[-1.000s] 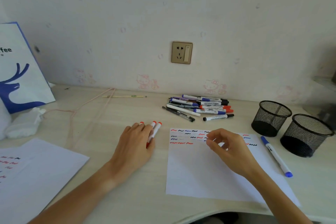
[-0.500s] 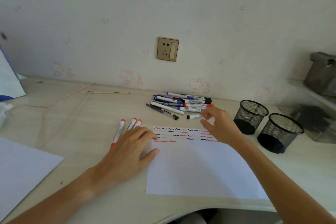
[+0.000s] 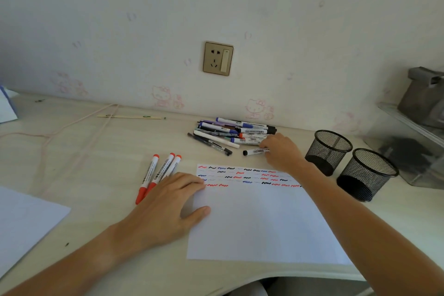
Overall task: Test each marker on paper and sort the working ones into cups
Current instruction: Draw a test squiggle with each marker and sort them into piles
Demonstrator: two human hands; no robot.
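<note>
A white test sheet [image 3: 259,223] with rows of red, blue and black squiggles lies mid-desk. My left hand [image 3: 168,209] rests flat on its left edge, fingers straight. Three red-capped markers [image 3: 158,173] lie side by side just left of the sheet, partly under my fingers. My right hand [image 3: 282,151] reaches past the sheet's top edge and pinches the end of a black-capped marker [image 3: 255,151] lying on the desk. Behind it sits a pile of several markers and pens [image 3: 230,133]. Two black mesh cups [image 3: 328,151] [image 3: 367,173] stand at the right.
Another white sheet [image 3: 26,221] lies at the left front. A pink cord [image 3: 79,125] and a thin stick [image 3: 129,116] lie at the back left. A clear bin [image 3: 413,149] stands at the far right. A wall socket [image 3: 218,58] is above the pile.
My right hand has moved from the sheet's squiggles up to the black-capped marker by the pile. My left hand slid off the red markers onto the sheet's edge. The view has shifted right.
</note>
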